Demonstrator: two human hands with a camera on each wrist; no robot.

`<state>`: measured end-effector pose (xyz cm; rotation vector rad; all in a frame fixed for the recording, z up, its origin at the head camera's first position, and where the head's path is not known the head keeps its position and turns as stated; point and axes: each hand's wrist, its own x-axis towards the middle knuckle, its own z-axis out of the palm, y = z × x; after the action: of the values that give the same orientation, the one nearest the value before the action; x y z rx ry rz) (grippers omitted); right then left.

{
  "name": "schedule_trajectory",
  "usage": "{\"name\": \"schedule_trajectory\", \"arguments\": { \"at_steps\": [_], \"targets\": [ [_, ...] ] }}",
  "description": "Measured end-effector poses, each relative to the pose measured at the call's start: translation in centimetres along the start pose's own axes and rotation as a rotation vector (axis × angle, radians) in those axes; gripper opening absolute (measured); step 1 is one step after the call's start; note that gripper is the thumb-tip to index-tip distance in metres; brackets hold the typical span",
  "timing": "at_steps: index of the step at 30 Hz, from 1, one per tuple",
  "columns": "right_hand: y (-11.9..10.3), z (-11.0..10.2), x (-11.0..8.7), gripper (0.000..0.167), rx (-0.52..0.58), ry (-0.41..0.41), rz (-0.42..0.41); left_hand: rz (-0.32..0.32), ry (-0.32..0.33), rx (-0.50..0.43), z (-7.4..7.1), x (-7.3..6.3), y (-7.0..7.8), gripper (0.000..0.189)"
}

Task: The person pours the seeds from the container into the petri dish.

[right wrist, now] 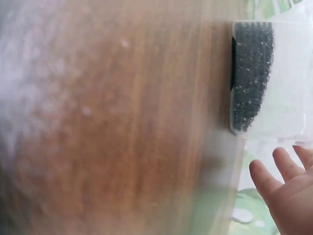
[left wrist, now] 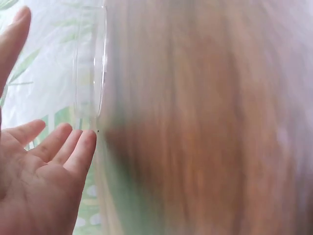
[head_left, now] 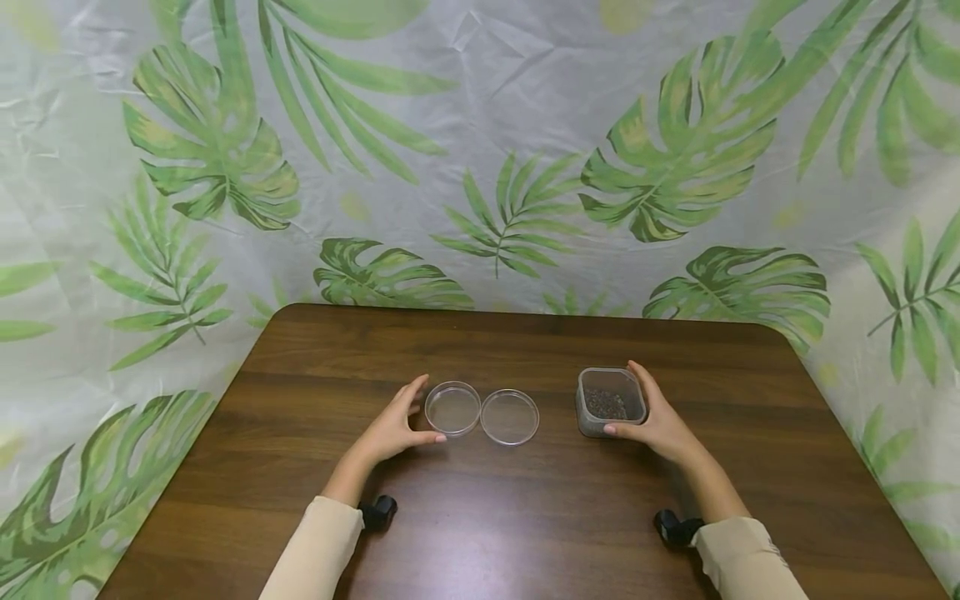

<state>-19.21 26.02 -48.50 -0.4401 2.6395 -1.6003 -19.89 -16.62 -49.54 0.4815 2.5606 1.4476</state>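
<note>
A clear round petri dish half [head_left: 453,408] lies on the wooden table, and a similar shallow clear half [head_left: 510,417] sits close on its right. My left hand [head_left: 393,425] is spread at the left side of the first one, thumb at its near edge; in the left wrist view the fingers [left wrist: 63,147] stay apart from the dish. Farther right stands a clear, squarish plastic container [head_left: 611,402] partly filled with dark grains [right wrist: 252,73]. Around its right side my right hand [head_left: 660,425] spreads, thumb by the near wall, fingertips by the far corner. Firm contact cannot be made out.
The brown wooden table [head_left: 480,517] has rounded far corners. Behind it hangs a pale cloth [head_left: 525,100] printed with green leaves. A black wrist camera [head_left: 378,512] is strapped at the left wrist, another black camera [head_left: 675,528] at the right.
</note>
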Motion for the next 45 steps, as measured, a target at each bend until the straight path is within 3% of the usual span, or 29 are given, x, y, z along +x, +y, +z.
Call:
{"name": "schedule_trajectory", "arguments": {
  "at_steps": [3, 11, 18, 21, 28, 34, 45],
  "targets": [
    [0.1, 0.1, -0.1, 0.106, 0.038, -0.007, -0.001, 0.017, -0.01, -0.049, 0.1, 0.1, -0.1, 0.099],
    [0.5, 0.2, -0.1, 0.105, 0.043, 0.007, 0.011, 0.03, -0.029, -0.134, -0.1, -0.4, 2.0, 0.09],
    [0.7, 0.4, -0.1, 0.103, 0.021, 0.011, 0.048, 0.001, 0.031, -0.091, 0.7, 0.4, -1.1, 0.088],
    [0.7, 0.4, -0.1, 0.102, 0.035, 0.006, 0.05, -0.004, 0.049, -0.083, 0.9, 0.6, -1.7, 0.087],
    [1.0, 0.6, -0.2, 0.1, 0.107, -0.009, 0.051, -0.022, 0.069, -0.054, 1.1, 0.6, -2.0, 0.085],
    [1.1, 0.7, -0.2, 0.099, 0.116, 0.0, 0.063, 0.019, 0.087, -0.02, 1.4, 0.7, -2.2, 0.081],
    [1.0, 1.0, -0.2, 0.091, 0.225, 0.022, -0.006, 0.009, 0.102, 0.004, 1.6, 0.7, -2.4, 0.077]
  ]
}}
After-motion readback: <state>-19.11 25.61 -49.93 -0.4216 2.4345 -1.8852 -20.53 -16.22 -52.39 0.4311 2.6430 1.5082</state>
